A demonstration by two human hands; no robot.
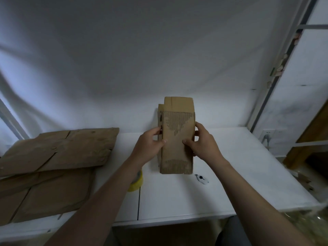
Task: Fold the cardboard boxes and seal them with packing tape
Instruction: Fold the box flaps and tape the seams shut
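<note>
Head view: left hand [150,142] and right hand [202,142] pinch cardboard box [177,144] by both edges above tape roll [136,181]; square its sides evenly before folding flaps.

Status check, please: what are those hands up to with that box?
Left hand and right hand grip cardboard box, held above table. Untaped. Tape roll idle. Nothing blocking.
</note>
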